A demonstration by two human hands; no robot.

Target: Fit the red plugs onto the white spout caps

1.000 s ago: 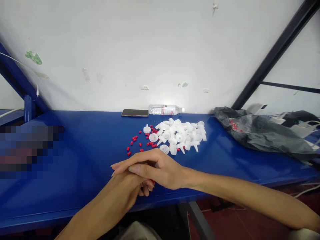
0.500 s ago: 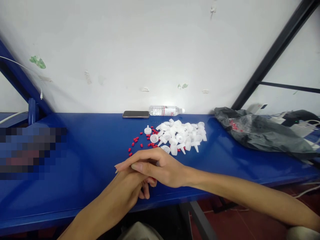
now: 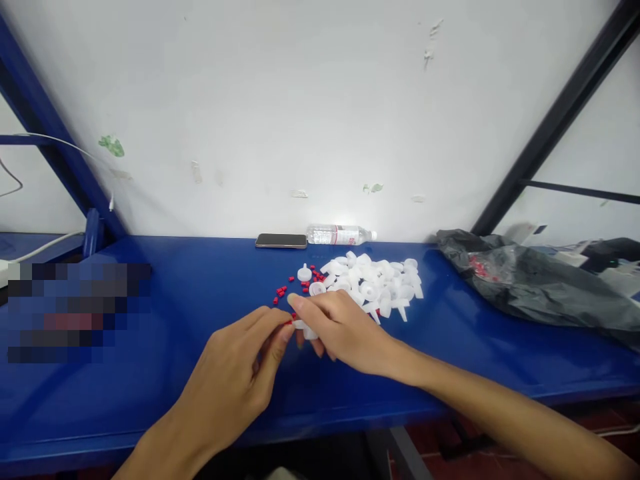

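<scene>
Seemingly a workshop: blue workbench [image 3: 175, 293], heaped white plastic parts [image 3: 369, 275]

The hands [image 3: 233, 367] and slim forearms [image 3: 500, 399] are bare (pale cloth [image 3: 281, 474] shows below).

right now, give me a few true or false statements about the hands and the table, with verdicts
1. The right hand holds a white plastic piece. True.
2. The left hand is flat on the table. False: it is raised, with a small red piece at its fingertips.
3. The clear bottle stands upright. False: it lies on its side near the wall.
4. The white pile lies nearer the wall than the hands do. True.
5. The phone is right of the bottle in view. False: it is to the left.
6. The dark plastic bag is on the right side of the view. True.
</scene>
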